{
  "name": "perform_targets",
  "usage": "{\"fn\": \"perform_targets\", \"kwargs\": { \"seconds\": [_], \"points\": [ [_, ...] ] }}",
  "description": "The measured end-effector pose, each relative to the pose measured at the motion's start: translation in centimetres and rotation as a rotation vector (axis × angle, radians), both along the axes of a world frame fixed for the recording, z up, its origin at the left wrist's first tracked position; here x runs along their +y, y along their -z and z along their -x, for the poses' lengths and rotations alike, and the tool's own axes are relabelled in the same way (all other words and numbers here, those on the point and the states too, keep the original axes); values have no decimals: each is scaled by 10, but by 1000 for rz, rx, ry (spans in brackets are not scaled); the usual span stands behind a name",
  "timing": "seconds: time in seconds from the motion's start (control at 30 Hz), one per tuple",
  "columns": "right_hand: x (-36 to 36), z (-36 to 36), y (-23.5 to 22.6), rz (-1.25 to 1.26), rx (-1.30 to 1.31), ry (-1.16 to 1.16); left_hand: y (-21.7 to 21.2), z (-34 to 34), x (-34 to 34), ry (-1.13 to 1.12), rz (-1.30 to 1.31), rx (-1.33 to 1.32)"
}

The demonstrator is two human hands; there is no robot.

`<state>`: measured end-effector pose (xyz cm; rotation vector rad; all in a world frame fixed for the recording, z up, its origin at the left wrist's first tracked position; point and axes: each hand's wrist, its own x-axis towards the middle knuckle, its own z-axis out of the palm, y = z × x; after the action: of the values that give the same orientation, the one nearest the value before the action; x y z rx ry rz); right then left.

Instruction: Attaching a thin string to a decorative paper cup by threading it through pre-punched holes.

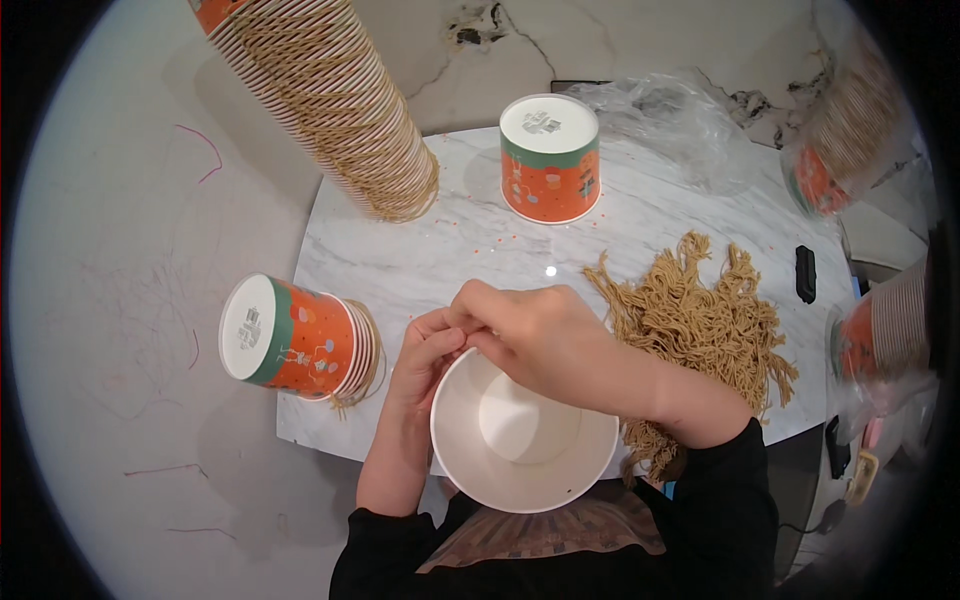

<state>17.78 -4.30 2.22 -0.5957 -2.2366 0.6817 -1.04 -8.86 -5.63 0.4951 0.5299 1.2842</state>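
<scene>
Now upright, white cup (523, 430), mouth upward, both hands gripping rim

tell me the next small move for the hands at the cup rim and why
Probably pull the string through the rim and snug it. Both hands, left hand and right hand, pinch at the far rim of the open white paper cup, which shows no string handle yet, unlike the stacked cups. The string itself is hidden under the fingers; more lie in the tan pile.

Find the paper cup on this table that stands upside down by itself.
It is the orange cup at the table's far edge, white base up; the other orange ones are stacked, and the white cup opens upward.
</scene>
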Motion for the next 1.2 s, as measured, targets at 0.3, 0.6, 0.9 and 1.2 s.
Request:
{"fn": "perform_targets", "kwargs": {
  "seconds": [0.3, 0.6, 0.9, 1.2],
  "points": [
    [16, -2, 6, 239, -20, 36, 10, 6, 3, -83, -147, 287],
    [13, -2, 1, 250, -119, 65, 5, 0, 0, -257, -299, 493],
    [13, 0, 2, 211, -131, 71, 5, 7, -1, -248, -321, 433],
    [13, 3, 6, 160, -16, 33, 0, 5, 1, -171, -125, 237]
  ]
}}
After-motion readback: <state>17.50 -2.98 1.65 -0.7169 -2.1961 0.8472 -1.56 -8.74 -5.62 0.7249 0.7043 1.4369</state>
